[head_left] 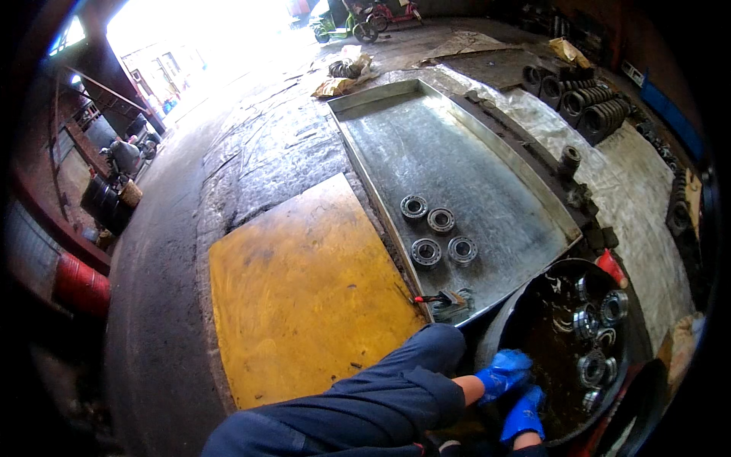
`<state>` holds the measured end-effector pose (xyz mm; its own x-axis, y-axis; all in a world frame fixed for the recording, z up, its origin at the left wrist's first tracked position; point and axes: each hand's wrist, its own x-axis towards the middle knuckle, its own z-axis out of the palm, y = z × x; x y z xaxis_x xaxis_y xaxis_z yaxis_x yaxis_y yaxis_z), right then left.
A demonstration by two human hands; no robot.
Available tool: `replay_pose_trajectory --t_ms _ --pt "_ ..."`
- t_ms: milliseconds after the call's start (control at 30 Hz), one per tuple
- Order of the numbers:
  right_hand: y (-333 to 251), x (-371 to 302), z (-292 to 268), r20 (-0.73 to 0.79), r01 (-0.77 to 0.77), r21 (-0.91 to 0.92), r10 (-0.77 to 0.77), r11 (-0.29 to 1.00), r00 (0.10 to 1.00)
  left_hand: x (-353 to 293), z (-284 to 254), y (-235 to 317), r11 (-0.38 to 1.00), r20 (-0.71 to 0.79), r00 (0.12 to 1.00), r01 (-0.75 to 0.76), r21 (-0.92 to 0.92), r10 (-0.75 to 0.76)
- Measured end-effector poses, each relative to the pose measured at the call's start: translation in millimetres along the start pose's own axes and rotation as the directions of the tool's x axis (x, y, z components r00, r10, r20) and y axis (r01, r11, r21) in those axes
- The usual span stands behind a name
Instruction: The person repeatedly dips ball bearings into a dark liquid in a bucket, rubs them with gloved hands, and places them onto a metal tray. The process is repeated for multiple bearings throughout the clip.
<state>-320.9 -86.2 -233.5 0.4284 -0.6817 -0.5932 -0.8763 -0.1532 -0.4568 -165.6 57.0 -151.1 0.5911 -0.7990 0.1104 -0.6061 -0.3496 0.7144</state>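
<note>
My left hand (505, 373), in a blue glove, is held over the near left part of a round dark tub (499, 324). Its fingers look curled in, and whatever they hold is hidden. Just below it, my right hand (524, 417) wears a matching glove with the fingers pressed together; I cannot make out anything in it. Dark brown liquid fills the tub's bottom. Several metal bearings lie in it to the right of my hands, among them a ring bearing (592, 369) and a larger one (614, 307) by the far right wall.
A long shallow metal tray (487, 160) lies ahead, holding several bearings (440, 220) and a red-handled tool (445, 299). Left of it is a yellow sheet (304, 282). Rows of dark rings (601, 114) stand on a pale sheet at right. A red drum (81, 285) stands far left.
</note>
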Motion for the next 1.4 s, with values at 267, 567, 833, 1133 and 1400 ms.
replay_pose_trajectory --t_ms 267,567,833,1133,1400 --pt "-19 6 -8 0.006 0.032 -0.025 -0.031 0.999 0.999 2 1 -7 0.994 -0.108 0.988 -0.11 -0.005 0.108" --pt "-1 -10 -7 -0.008 0.025 -0.063 -0.025 0.998 1.0 -3 -9 14 0.999 0.116 0.993 0.017 0.03 -0.02" --pt "-4 -29 -8 -0.17 0.276 -0.238 -0.32 0.931 0.932 21 -44 20 0.941 0.248 0.968 -0.067 0.332 -0.019" --pt "-51 -33 -6 0.13 0.145 -0.774 -0.07 0.616 0.989 5 -6 -15 0.989 -0.091 0.987 -0.123 0.08 0.13" --pt "-93 -51 -27 0.2 0.08 -0.613 0.056 0.786 0.978 1 -28 15 0.984 0.072 0.994 -0.094 0.153 0.084"
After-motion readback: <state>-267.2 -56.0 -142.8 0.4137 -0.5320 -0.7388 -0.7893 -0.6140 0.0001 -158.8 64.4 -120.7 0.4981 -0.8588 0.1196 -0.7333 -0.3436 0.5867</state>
